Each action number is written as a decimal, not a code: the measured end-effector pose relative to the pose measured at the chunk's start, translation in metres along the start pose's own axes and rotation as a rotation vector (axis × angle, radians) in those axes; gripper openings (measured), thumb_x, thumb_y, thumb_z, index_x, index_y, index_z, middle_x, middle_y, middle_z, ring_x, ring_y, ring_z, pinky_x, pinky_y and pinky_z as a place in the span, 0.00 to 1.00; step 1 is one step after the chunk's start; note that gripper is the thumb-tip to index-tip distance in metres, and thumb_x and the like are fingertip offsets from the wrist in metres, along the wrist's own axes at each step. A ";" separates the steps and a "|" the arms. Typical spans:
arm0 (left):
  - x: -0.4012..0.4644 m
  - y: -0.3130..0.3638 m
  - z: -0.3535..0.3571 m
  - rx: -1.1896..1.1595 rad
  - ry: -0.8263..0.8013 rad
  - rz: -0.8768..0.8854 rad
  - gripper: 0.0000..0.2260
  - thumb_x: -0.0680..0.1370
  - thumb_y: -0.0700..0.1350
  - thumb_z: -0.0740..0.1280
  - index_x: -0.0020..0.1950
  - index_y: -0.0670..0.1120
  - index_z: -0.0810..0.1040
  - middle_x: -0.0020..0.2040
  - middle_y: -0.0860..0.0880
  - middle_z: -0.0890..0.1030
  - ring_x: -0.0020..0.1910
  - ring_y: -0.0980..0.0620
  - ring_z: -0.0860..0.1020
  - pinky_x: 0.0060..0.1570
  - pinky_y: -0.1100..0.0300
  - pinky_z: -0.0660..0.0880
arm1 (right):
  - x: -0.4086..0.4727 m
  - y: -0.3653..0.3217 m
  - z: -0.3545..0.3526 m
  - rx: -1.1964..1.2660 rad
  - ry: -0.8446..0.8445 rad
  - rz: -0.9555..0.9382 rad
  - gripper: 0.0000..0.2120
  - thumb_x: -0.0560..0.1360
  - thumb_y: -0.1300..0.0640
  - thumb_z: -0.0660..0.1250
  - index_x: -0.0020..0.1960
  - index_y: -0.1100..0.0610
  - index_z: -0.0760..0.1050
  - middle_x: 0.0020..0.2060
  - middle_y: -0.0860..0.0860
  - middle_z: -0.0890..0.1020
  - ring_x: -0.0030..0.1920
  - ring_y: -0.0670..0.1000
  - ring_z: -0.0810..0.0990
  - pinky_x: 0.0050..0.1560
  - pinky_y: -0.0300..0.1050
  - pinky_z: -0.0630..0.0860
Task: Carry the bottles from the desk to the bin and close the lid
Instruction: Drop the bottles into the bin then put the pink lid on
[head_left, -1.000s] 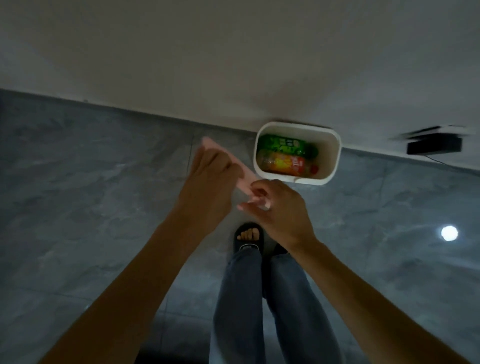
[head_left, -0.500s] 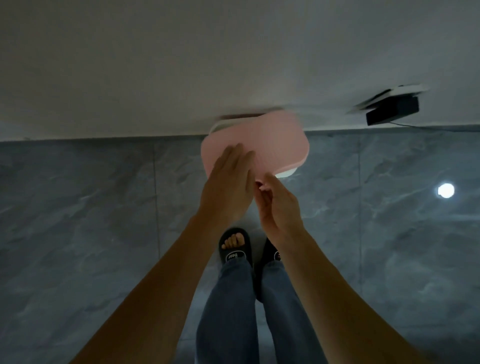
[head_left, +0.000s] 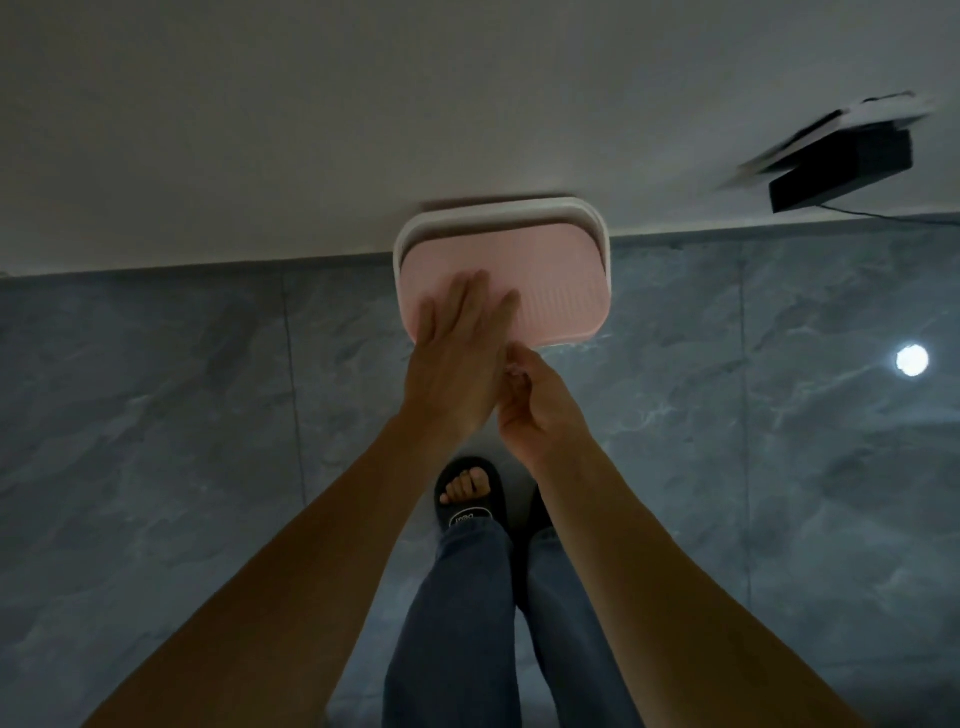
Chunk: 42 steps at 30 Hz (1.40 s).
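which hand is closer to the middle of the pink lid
Left. The left hand lies flat on the pink lid; the right hand is curled at its near edge.

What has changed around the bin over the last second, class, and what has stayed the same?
The pink lid swung over from the left onto the white bin, hiding the bottles. The left hand now presses flat on it; the right hand pinches its near edge. The bin stayed against the wall.

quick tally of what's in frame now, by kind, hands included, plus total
hands: 2, left hand flat on the lid, right hand at its near edge
pink lid: 1
white bin: 1
black slippers: 2, one mostly hidden
black box on the wall: 1
bottles: 0 visible
total: 7
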<state>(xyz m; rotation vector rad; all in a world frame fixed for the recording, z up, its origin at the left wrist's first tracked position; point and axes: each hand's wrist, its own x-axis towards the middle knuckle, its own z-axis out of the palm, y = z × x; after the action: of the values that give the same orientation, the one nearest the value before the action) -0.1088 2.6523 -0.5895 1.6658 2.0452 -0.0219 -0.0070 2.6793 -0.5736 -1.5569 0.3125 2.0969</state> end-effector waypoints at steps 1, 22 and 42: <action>0.000 -0.001 0.002 0.000 0.006 0.000 0.30 0.82 0.47 0.63 0.82 0.49 0.55 0.83 0.40 0.52 0.82 0.40 0.47 0.79 0.38 0.49 | 0.001 0.001 0.000 -0.004 0.007 -0.002 0.17 0.78 0.65 0.67 0.66 0.68 0.74 0.57 0.61 0.81 0.47 0.51 0.83 0.59 0.43 0.79; 0.009 -0.008 0.016 -0.044 0.150 0.008 0.33 0.80 0.41 0.66 0.82 0.49 0.55 0.83 0.39 0.51 0.82 0.39 0.47 0.78 0.37 0.52 | 0.011 -0.016 0.017 -0.364 0.217 -0.142 0.06 0.76 0.65 0.71 0.40 0.64 0.79 0.41 0.58 0.84 0.43 0.51 0.83 0.56 0.46 0.82; 0.009 -0.014 0.013 -0.089 0.082 0.001 0.31 0.81 0.43 0.65 0.82 0.49 0.57 0.84 0.43 0.48 0.83 0.42 0.44 0.79 0.41 0.55 | 0.024 -0.024 0.003 -0.607 0.143 -0.107 0.11 0.77 0.61 0.71 0.58 0.65 0.80 0.55 0.60 0.85 0.57 0.54 0.84 0.61 0.48 0.80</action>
<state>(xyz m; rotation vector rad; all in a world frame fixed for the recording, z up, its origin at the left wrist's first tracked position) -0.1178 2.6531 -0.6090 1.6385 2.0738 0.1379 -0.0023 2.7076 -0.5926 -2.0077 -0.3935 2.1071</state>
